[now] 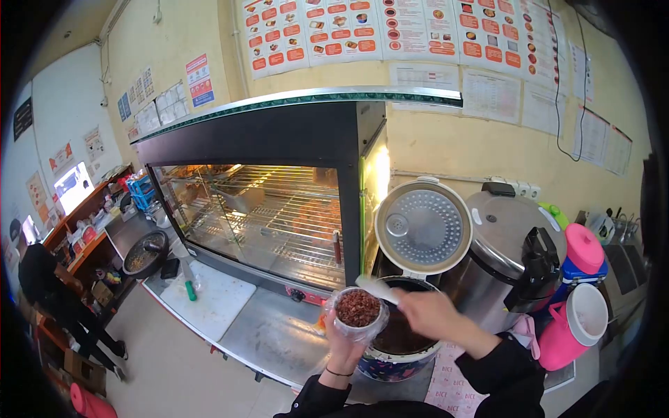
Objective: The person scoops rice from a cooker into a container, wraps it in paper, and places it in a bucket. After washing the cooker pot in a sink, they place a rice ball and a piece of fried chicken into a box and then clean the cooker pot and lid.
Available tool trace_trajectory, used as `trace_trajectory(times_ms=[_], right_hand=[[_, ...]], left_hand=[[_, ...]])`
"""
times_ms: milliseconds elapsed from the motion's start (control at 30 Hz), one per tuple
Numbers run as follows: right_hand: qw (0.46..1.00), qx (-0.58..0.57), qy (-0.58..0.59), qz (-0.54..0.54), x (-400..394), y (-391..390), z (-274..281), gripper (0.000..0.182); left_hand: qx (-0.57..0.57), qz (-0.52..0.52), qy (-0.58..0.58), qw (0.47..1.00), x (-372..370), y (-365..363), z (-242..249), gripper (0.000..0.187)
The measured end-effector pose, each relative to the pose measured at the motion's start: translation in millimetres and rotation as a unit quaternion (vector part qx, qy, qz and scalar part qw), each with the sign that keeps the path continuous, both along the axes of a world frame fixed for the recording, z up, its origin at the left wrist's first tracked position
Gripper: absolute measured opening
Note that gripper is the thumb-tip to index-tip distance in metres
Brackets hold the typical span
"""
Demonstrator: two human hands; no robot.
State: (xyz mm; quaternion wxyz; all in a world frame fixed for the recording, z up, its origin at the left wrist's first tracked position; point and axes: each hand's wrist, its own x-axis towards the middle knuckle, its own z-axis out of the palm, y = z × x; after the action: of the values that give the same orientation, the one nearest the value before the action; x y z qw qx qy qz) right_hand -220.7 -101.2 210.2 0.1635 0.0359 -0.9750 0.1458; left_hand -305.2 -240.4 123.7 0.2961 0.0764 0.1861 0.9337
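My left hand (341, 348) holds up a small bowl (357, 308) wrapped in clear plastic and filled with reddish-brown rice-like grains. In my right hand (435, 317) is a pale flat paddle (378, 288), its blade close to the bowl's right rim. Below both hands stands a round pot (397, 369) with a patterned outer wall and a dark inside. Its lid (424, 226) is raised behind it, the dimpled metal inner face towards me. How full the pot is cannot be made out.
A glass warming cabinet (348, 139) stands left of the pot, a large steel cooker (488, 251) and pink jugs (557, 338) to the right. On the counter lie a white board (223, 299) and a green-handled knife (190, 289). Another person (49, 292) stands far left.
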Motion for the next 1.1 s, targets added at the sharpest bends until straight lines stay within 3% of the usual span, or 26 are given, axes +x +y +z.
trace_trajectory(times_ms=[33, 67, 133, 200, 333, 400, 433, 467, 600, 633, 733, 800, 867, 933, 1033, 1100], right_hand=[[0.997, -0.055, -0.004, -0.052, -1, 12, 5, 0.016], [0.988, -0.139, 0.019, -0.060, -8, 27, -4, 0.026], [0.915, -0.356, -0.176, -0.077, -14, 38, -10, 0.037], [0.937, -0.318, -0.142, -0.010, -17, 24, -33, 0.042], [0.972, -0.225, -0.070, -0.017, -14, -8, -46, 0.039], [0.962, -0.257, -0.090, -0.002, -18, 3, -38, 0.040], [0.934, -0.319, -0.160, -0.024, -24, 14, -30, 0.040], [0.920, -0.358, -0.160, -0.015, -26, 18, -19, 0.041], [0.984, -0.143, -0.103, 0.011, -31, -2, -34, 0.037], [0.980, -0.134, -0.147, -0.008, -29, -7, -29, 0.033], [0.983, -0.139, -0.106, 0.048, -29, 15, -24, 0.033], [0.978, -0.158, -0.129, -0.039, -18, 32, 5, 0.033], [0.984, -0.032, -0.148, -0.094, -13, 58, 5, 0.028], [0.934, 0.120, -0.310, -0.128, -16, 72, -25, 0.022], [0.874, 0.205, -0.436, -0.064, -27, 69, -70, 0.022], [0.847, 0.201, -0.492, -0.011, -39, 71, -82, 0.023]], left_hand=[[0.016, -0.012, 0.003, 1.000, -1, -1, -1, 0.055], [0.031, -0.023, 0.006, 0.999, -1, -2, -2, 0.055], [0.021, -0.019, 0.011, 1.000, 0, -1, -1, 0.055], [0.013, -0.021, 0.014, 1.000, -1, 2, 0, 0.055], [-0.020, -0.030, 0.016, 0.999, -4, 2, -1, 0.053], [-0.019, -0.045, -0.006, 0.999, -6, 2, -7, 0.053], [0.017, -0.055, 0.005, 0.998, -5, 2, -7, 0.050], [0.003, -0.056, 0.006, 0.998, -5, 3, -6, 0.050], [-0.004, -0.059, 0.004, 0.998, -12, -4, -11, 0.049], [0.000, -0.055, 0.003, 0.998, -12, -7, -12, 0.049], [-0.022, 0.005, -0.002, 1.000, -9, -7, -10, 0.050], [-0.006, -0.002, -0.030, 1.000, -12, -18, -17, 0.051], [-0.041, 0.051, -0.002, 0.998, -18, -29, -27, 0.052], [-0.059, 0.087, -0.004, 0.994, -14, -42, -28, 0.051], [-0.083, 0.113, -0.037, 0.989, -7, -54, -36, 0.051], [-0.104, 0.127, -0.056, 0.985, -5, -56, -45, 0.051]])
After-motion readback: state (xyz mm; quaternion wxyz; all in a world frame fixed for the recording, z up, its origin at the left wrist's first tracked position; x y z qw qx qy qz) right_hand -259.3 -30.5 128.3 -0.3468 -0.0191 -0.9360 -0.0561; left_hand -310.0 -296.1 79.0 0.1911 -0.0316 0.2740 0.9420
